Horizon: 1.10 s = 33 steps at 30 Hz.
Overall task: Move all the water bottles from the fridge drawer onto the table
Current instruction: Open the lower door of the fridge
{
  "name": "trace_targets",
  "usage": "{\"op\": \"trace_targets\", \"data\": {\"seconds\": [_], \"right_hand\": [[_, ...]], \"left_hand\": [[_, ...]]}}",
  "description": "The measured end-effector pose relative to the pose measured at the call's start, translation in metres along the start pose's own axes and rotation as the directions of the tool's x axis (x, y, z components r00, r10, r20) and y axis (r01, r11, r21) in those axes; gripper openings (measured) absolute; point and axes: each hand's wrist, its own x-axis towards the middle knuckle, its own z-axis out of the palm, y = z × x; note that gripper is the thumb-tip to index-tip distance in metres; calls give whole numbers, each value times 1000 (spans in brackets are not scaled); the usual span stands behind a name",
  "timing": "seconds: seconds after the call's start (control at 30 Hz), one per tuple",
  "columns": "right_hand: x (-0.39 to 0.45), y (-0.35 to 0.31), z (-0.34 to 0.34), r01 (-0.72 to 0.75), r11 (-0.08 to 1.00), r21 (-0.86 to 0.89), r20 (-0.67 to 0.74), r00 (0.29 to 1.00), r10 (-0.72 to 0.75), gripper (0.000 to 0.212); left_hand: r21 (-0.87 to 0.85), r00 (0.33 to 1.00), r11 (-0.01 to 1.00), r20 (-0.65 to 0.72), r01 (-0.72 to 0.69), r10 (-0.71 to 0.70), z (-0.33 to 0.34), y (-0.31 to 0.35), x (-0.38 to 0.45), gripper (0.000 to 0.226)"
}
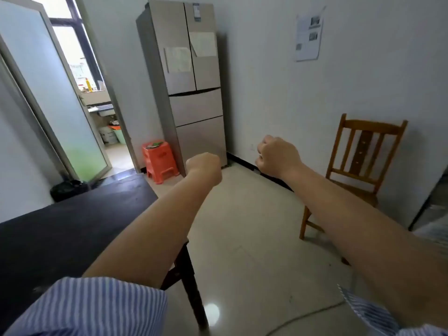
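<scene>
A tall beige fridge (191,76) stands against the far wall, its two upper doors and both lower drawers (197,107) closed. No water bottles show. The dark table (60,226) fills the lower left. Both my arms stretch out in front of me, well short of the fridge. My left hand (204,164) is curled into a fist holding nothing. My right hand (276,154) is also fisted and empty.
An orange plastic stool (160,161) sits left of the fridge's base. A wooden chair (358,163) stands against the right wall. An open doorway (104,122) with a glass door lies at the left. Pale tiled floor (247,226) runs between table and chair up to the fridge.
</scene>
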Motion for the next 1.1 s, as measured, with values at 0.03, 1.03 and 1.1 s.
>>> {"op": "trace_targets", "data": {"seconds": [0.03,1.03,1.1], "right_hand": [[17,8,10,7,1000,-15,30,1000,-7,26],[717,72,389,160,984,77,217,961,-173,28],[768,74,416,156,984,83,217,961,-171,28]], "left_hand": [[8,999,1000,33,-5,5,5,3,17,32],[30,947,966,193,256,-257,219,-171,744,25],[28,943,964,199,265,-265,234,-181,792,25]]}}
